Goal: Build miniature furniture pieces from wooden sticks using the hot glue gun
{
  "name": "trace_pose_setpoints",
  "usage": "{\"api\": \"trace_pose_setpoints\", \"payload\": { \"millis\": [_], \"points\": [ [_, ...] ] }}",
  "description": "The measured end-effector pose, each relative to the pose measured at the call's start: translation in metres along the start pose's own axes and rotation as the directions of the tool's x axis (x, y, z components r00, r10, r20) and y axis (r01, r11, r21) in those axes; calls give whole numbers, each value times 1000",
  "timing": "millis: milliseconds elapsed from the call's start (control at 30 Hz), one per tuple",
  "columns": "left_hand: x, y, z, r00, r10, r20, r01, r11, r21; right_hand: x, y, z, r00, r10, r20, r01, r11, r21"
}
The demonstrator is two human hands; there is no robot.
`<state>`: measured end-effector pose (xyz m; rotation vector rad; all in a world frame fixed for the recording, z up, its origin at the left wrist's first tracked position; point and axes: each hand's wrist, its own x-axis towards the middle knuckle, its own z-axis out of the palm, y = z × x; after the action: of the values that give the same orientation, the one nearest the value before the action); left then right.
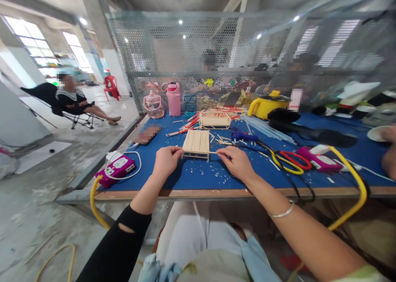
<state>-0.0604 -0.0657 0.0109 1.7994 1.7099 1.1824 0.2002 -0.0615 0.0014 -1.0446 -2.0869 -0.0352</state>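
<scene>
A small bed-like frame of wooden sticks (196, 141), with a slatted flat top and short legs, stands on the blue table in front of me. Along its front edge runs a thin wooden stick (213, 152), sticking out past the right corner. My left hand (167, 160) is closed in a pinch at the front left corner, where the stick's end is hidden by the fingers. My right hand (236, 161) pinches the stick's right end between thumb and finger. Behind is a second stick frame (215, 121) with raised railings. A blue glue gun (244, 136) lies to the right.
Stick scraps and clear glue sticks (269, 130) lie around. Scissors (295, 163), purple power strips (117, 171) with cords, and a phone (147, 134) flank my hands. Pink bottles (173, 101) and a yellow pot (267, 105) stand before a mesh screen (161, 46). Another person's hand shows far right.
</scene>
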Motion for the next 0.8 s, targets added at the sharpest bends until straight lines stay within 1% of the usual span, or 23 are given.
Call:
{"api": "trace_pose_setpoints", "payload": {
  "millis": [100, 167, 367, 533, 800],
  "points": [
    [14, -2, -6, 997, 10, 81, -10, 1000, 5, 0, 1, 1, 1000, -1, -16, 1, 1000, -5],
    [19, -6, -6, 995, 29, 96, -27, 999, -16, -1, 1, 1, 1000, -10, -17, 10, 1000, -3],
    [10, -17, 2, 997, 56, 53, -52, 996, -73, -1, 1, 1, 998, -36, -44, 36, 999, 8],
    [4, -14, 0, 997, 73, 38, -72, 997, -31, -2, 3, 2, 998, -37, -49, 37, 999, -1],
    [2, -11, -1, 991, 130, 32, -130, 991, 21, -2, 1, 1, 999, -21, -33, 20, 999, -33]
  ]
}}
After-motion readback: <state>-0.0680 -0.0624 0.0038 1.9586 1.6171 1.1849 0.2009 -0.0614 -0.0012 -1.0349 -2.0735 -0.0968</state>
